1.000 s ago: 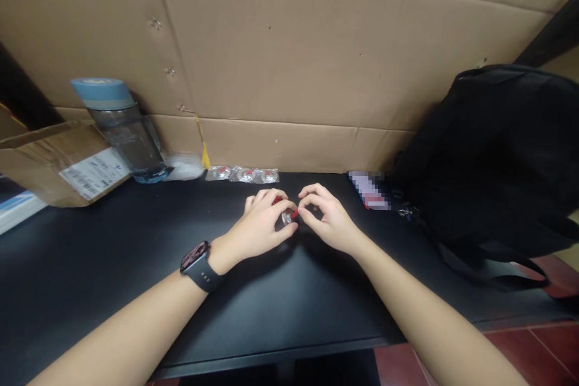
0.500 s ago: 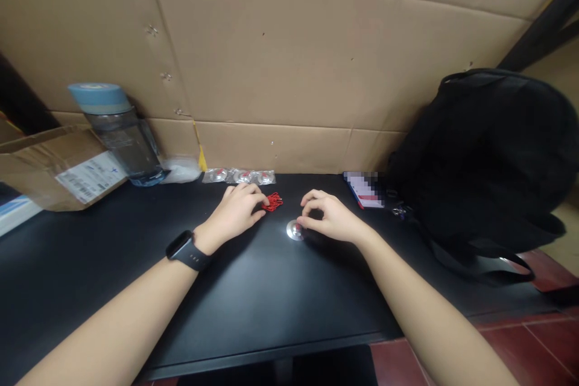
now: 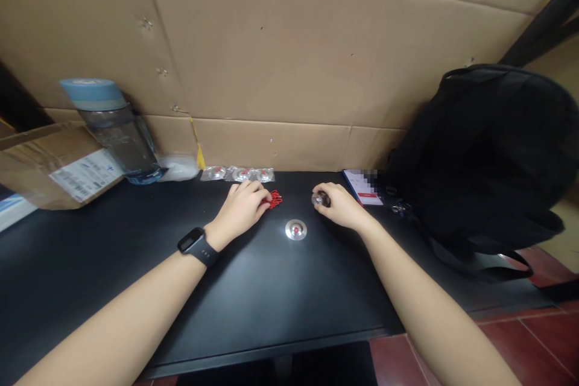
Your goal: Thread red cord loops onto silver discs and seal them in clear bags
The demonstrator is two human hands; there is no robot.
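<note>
My left hand (image 3: pixel 244 202), with a black watch on its wrist, rests on the table with its thumb and fingertips closed on a small bundle of red cord (image 3: pixel 274 199). To the right, my right hand (image 3: pixel 339 204) grips a shiny round silver piece (image 3: pixel 320 198) by its edge. Its fingers partly cover that piece, which looks dark on the side towards the palm. Between and in front of both hands lies a silver disc (image 3: pixel 295 230) with a raised dome and a red centre, touched by neither hand.
Several similar discs in clear wrappers (image 3: pixel 242 174) line the cardboard wall (image 3: pixel 271 72). At left stand a blue-lidded bottle (image 3: pixel 118 139) and a brown paper bag (image 3: pixel 49 163). A phone-like flat item (image 3: pixel 362 186) and a black backpack (image 3: pixel 493 157) are at right.
My right hand has moved right and slightly back from the disc on the table, and a round silver piece now shows in it. My left hand remains at the red cord.
</note>
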